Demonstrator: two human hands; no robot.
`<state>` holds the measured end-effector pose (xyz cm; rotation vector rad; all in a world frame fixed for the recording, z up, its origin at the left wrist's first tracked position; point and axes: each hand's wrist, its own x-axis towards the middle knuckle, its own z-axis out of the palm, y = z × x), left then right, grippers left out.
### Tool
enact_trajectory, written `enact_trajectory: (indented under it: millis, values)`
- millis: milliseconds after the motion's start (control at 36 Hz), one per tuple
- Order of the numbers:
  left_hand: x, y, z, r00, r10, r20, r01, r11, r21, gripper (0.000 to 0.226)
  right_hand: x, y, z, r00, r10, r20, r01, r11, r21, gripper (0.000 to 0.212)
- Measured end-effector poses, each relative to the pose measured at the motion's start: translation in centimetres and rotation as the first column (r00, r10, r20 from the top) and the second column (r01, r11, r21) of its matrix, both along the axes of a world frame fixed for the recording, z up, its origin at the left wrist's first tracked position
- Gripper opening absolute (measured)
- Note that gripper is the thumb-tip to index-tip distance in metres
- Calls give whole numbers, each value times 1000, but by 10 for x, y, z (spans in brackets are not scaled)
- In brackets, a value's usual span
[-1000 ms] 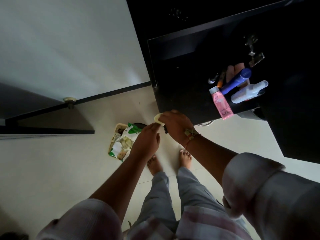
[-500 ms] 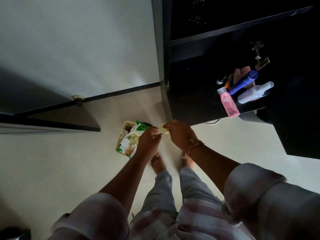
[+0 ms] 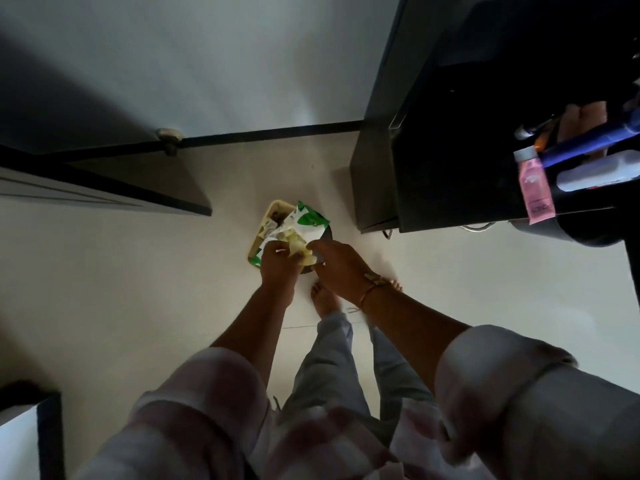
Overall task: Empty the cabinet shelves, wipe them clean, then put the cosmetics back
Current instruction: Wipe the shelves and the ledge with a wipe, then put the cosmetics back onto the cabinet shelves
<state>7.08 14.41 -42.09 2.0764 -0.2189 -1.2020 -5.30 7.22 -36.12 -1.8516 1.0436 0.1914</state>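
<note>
Landmark: dark cabinet, upper right of my view. I place everything else off it.
Left hand: out in front of the cabinet, down-left of its lower corner. Fingers are curled together and clamped on the yellow cloth.
Right hand: between the left hand and the cabinet. Fingertips reach the same cloth, but the back of the hand faces me, so I cannot tell if they pinch or only touch.
Why held so: two hands on one small cloth, away from the shelves, reads to me as folding or turning it to a fresh face before wiping. That's my judgement only.
Cosmetics: pink tube, blue bottle and white bottle lie bunched at the cabinet's right side. The tube's tail hangs over the front lip.
Why placed so: crowding them to one side probably leaves the rest of that shelf bare for the cloth.
Task state: I'd call it the wiping stage, and that shelf is not emptied yet.
Basket: yellow, on the floor left of the cabinet's foot, under the hands. It is stuffed with green-and-white packets.
Hidden: the cabinet interior is near black, so I can't read the shelf surfaces. Both bottles are cut off at the cabinet's right side.
Hard to make out: the cloth merges with the packets beneath it, so its outline is unsure. Peach shapes behind the blue bottle are unidentified.
Other: door stop sits well left of the cabinet.
</note>
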Motion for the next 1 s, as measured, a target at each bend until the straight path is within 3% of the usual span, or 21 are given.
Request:
enact_trajectory:
  millis: [194, 472, 556, 694, 833, 1000]
  values:
    - [17, -27, -46, 979, -95, 179, 65, 984, 168, 18, 5, -10, -34, 988, 77, -133, -85, 995, -57, 39]
    - [34, -26, -101, 989, -60, 132, 20, 959, 282, 32, 4, -13, -52, 961, 187, -206, -212, 972, -106, 34]
    - [33, -23, -90, 997, -39, 73, 17, 962, 272, 40, 3, -11, -45, 955, 209, -210, -236, 966, -109, 34]
    - [27, -20, -51, 980, -105, 166, 60, 966, 252, 31, 8, -16, -17, 956, 197, -219, -226, 967, -118, 37]
    - [18, -27, 15, 892, -351, 284, 295, 929, 222, 22, 9, -17, 31, 967, 167, -194, -197, 968, -153, 43]
    - [-11, -46, 93, 776, -490, 396, 497, 863, 94, 18, -14, -26, 102, 981, 82, -174, -125, 958, -257, 41]
